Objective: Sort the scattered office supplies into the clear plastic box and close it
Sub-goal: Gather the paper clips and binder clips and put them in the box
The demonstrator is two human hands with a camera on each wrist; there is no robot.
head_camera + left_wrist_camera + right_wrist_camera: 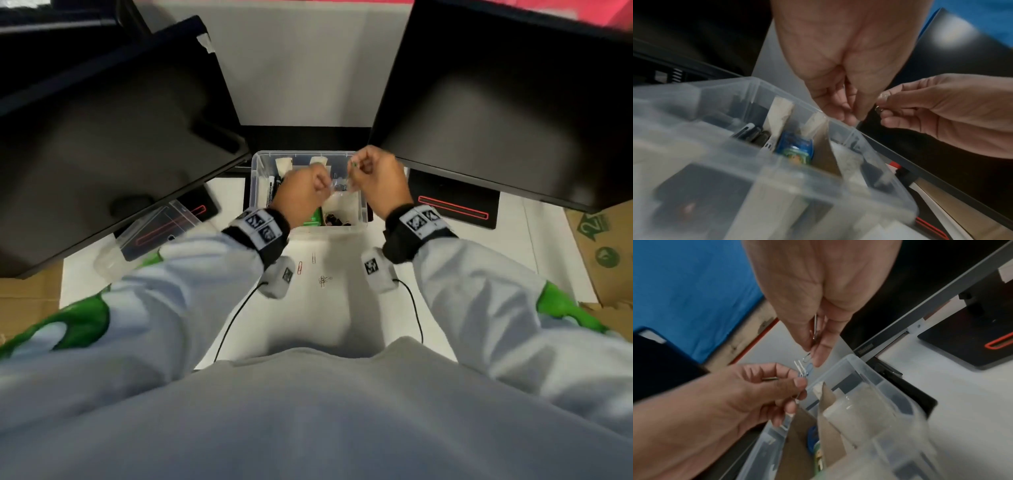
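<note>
While my left hand and right hand pinch linked paperclips between curled fingers above the open box, I see markers, cardboard dividers and black clips inside, with more clips loose on the desk.

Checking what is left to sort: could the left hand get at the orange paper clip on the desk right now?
Probably not at once: the left hand is pinching linked paper clips over the box. The orange paper clip lies uncovered on the desk, so the way looks free.
</note>
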